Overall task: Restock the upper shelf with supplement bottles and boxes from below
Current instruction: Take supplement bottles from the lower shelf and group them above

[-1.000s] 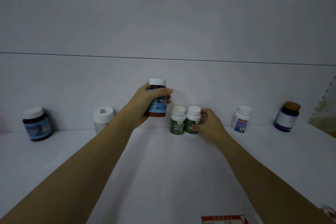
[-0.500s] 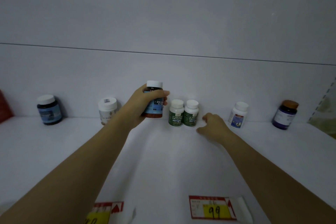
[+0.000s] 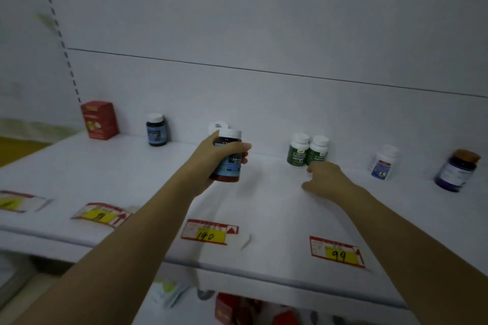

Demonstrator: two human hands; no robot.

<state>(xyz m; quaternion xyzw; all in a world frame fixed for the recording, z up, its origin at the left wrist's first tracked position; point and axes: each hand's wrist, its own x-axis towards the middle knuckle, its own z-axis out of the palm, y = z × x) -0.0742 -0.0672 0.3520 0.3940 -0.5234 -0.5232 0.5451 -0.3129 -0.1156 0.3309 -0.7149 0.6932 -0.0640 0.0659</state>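
Note:
My left hand (image 3: 211,159) grips an amber bottle (image 3: 227,155) with a white cap and blue label, held above the white upper shelf (image 3: 264,208). Two green bottles (image 3: 307,150) with white caps stand side by side against the back wall. Just in front of them hovers my right hand (image 3: 326,178), fingers loosely curled and holding nothing. A white bottle (image 3: 218,126) is mostly hidden behind the amber one.
Along the back wall stand a red box (image 3: 99,120), a dark blue-label bottle (image 3: 156,130), a small white bottle (image 3: 384,163) and a purple bottle (image 3: 457,170). Price tags (image 3: 336,252) lie along the shelf's front edge. Red packages (image 3: 237,310) show on the shelf below.
My right hand let go of the green bottle and drew back toward me. My left hand has carried the amber bottle back from the wall. The view has shifted left and down.

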